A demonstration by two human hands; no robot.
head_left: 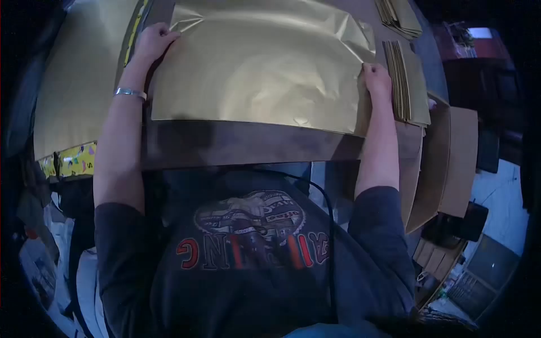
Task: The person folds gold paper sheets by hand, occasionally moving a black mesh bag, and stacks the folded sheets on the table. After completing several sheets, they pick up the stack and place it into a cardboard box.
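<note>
A large gold sheet of paper spreads over the table in front of me, creased at its upper corners and wrinkled in the middle. My left hand is closed on its left edge near the upper corner, thumb towards the sheet. On the opposite side my right hand pinches the right edge lower down, beside a sharp fold. A stack of folded gold pieces lies just beyond my right hand.
More folded gold pieces lie at the far right. Another broad gold sheet covers the left, above a yellow patterned strip. The brown table ends near my body. An opened cardboard box stands at the right.
</note>
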